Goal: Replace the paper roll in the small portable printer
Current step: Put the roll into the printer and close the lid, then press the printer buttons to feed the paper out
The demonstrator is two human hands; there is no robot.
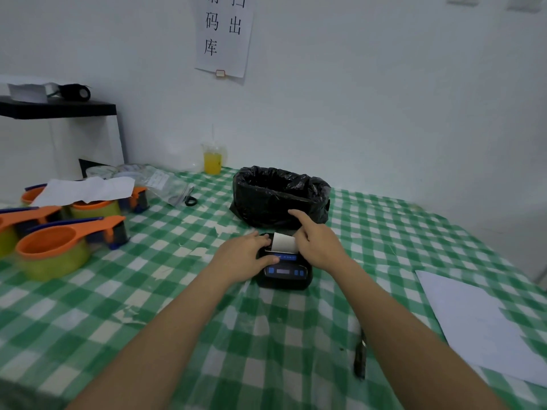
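A small black portable printer (285,272) with blue buttons sits on the green checked tablecloth (177,291) at the centre. A strip of white paper (284,242) sticks up out of its top slot. My left hand (245,255) lies flat over the printer's left side, thumb on the front panel, holding it down. My right hand (316,241) is at the paper's right edge, thumb and fingers pinching it while the index finger points away toward the bin. The roll inside the printer is hidden.
A bin lined with a black bag (281,196) stands right behind the printer. Orange and green tape dispensers (53,247) crowd the left. A yellow drink cup (212,159) and scissors (189,198) lie at the back. White sheets (479,321) and a dark pen (359,359) lie right.
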